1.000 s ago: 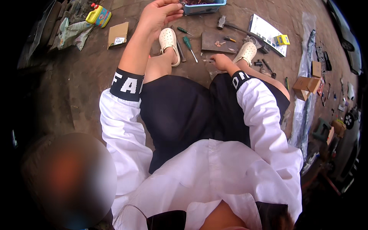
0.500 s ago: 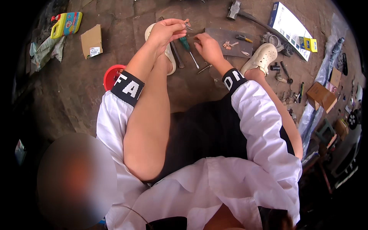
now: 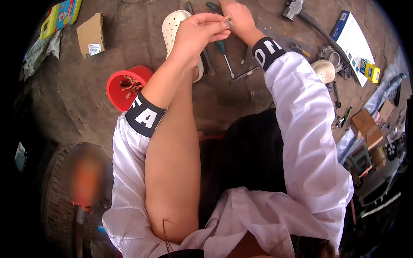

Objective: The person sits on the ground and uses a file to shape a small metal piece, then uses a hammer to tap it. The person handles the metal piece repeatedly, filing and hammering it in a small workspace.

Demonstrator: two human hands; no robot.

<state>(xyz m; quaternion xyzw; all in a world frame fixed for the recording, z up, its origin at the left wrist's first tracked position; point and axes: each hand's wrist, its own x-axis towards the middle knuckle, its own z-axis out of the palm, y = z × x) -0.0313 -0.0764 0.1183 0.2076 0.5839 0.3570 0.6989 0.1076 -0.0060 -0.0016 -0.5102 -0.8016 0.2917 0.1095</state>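
My left hand (image 3: pixel 200 33) pinches a small copper-coloured and metallic piece (image 3: pixel 227 21) above the green screwdriver (image 3: pixel 223 48). My right hand (image 3: pixel 238 19) is just behind it at the top edge, near another dark green handle (image 3: pixel 213 6); its fingertips are mostly hidden, so I cannot tell whether they grip it. A long metal bar (image 3: pixel 207 64) and a small flat metal tool (image 3: pixel 244 74) lie on the ground below my hands. A red bucket (image 3: pixel 114 92) holding copper-coloured scraps stands beside my left forearm.
A hammer (image 3: pixel 291 10), white cream clogs (image 3: pixel 170 32), a white flat box (image 3: pixel 350 43) and cardboard boxes (image 3: pixel 366 127) are around me. A cardboard piece (image 3: pixel 89 34) and yellow jug (image 3: pixel 60 17) lie upper left. A blurred orange object (image 3: pixel 86 176) is lower left.
My left hand has come down from the blue tray, which left view, with the small piece. My right hand has moved up beside it. More of the red bucket shows.
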